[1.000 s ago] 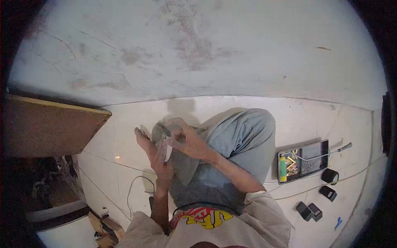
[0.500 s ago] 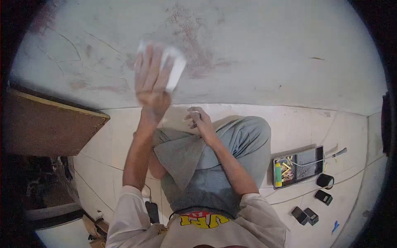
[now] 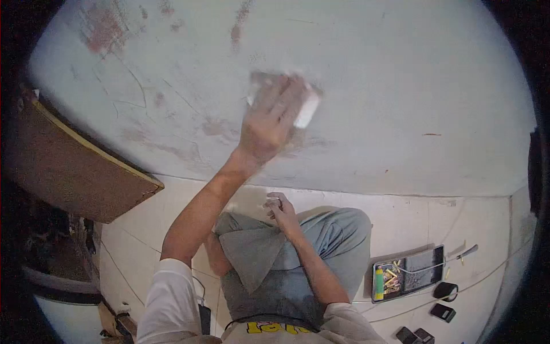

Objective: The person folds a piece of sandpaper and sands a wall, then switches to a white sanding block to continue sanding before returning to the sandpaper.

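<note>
My left hand (image 3: 274,112) is stretched up against the pale wall (image 3: 366,103), fingers laid over a white sheet (image 3: 309,110). It holds the sheet flat to the wall, and most of it hides under the palm and fingers; both are blurred by motion. Reddish-brown smudges and scratches mark the wall around the hand. My right hand (image 3: 279,210) hangs low over my lap, near the foot of the wall. Its fingers are loosely bent and apart, with nothing visible in them. Under the right forearm lies a grey cloth (image 3: 252,252), draped over my crossed legs.
A brown board (image 3: 74,160) with a yellowish edge juts in on the left. On the tiled floor to the right sit a black tray (image 3: 421,275) of small brass-coloured pieces, a cable, and several small black objects (image 3: 443,312). A dark phone-like object (image 3: 204,318) lies by my left side.
My left hand has swept to the right across the wall with the white sheet. The camera view has tilted up, so more wall shows. My right hand stays over my lap.
</note>
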Available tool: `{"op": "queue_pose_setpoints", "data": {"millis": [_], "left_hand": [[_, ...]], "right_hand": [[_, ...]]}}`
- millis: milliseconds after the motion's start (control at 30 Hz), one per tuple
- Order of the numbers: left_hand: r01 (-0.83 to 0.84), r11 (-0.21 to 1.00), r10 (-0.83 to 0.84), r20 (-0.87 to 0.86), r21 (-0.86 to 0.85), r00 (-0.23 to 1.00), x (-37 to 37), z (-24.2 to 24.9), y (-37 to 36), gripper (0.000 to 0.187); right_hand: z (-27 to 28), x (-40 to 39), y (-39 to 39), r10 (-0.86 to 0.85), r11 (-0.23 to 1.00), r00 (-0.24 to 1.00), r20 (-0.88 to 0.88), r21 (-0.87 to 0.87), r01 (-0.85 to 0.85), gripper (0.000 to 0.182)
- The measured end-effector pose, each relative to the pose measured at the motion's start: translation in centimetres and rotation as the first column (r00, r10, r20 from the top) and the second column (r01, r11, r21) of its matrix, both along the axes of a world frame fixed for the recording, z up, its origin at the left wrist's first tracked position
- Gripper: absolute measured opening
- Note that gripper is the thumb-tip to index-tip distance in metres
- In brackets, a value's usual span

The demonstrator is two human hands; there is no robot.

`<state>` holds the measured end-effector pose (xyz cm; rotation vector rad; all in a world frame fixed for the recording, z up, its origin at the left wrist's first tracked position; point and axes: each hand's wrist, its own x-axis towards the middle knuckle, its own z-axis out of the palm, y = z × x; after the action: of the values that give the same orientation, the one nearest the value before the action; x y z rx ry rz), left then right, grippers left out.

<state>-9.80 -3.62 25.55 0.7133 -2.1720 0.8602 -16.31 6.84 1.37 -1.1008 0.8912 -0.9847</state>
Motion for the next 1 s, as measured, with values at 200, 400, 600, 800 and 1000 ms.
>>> {"op": "queue_pose_setpoints", "data": {"millis": [200, 400, 600, 800, 1000], "left_hand": [[0.16, 0.985, -0.168, 0.156, 0.062, 0.973, 2.0, -4.4, 0.2, 0.051], [0.193, 0.981, -0.194, 0.111, 0.027, 0.975, 0.2, 0.8, 0.3, 0.044], [0.136, 0.987, -0.144, -0.088, -0.089, 0.986, -1.8, 1.7, -0.2, 0.039], [0.006, 1.0, -0.006, -0.094, 0.007, 0.996, 0.4, -5.8, 0.5, 0.044], [0.1, 0.993, -0.111, -0.235, -0.058, 0.966, -3.5, 2.9, 0.0, 0.045]], "right_hand": [[-0.3, 0.0, 0.1, -0.025, 0.999, 1.0, 0.01, -0.025, 0.026, 0.029], [-0.3, 0.1, 0.2, -0.047, 0.992, 0.997, -0.069, -0.124, 0.038, 0.028], [-0.5, 0.2, 0.4, -0.092, 0.995, 0.995, -0.045, -0.039, 0.09, 0.027], [0.2, -0.2, 0.7, -0.078, 0.996, 0.994, -0.078, -0.052, 0.074, 0.027], [-1.2, 0.3, 0.4, -0.119, 0.987, 0.988, -0.101, -0.117, 0.107, 0.026]]}}
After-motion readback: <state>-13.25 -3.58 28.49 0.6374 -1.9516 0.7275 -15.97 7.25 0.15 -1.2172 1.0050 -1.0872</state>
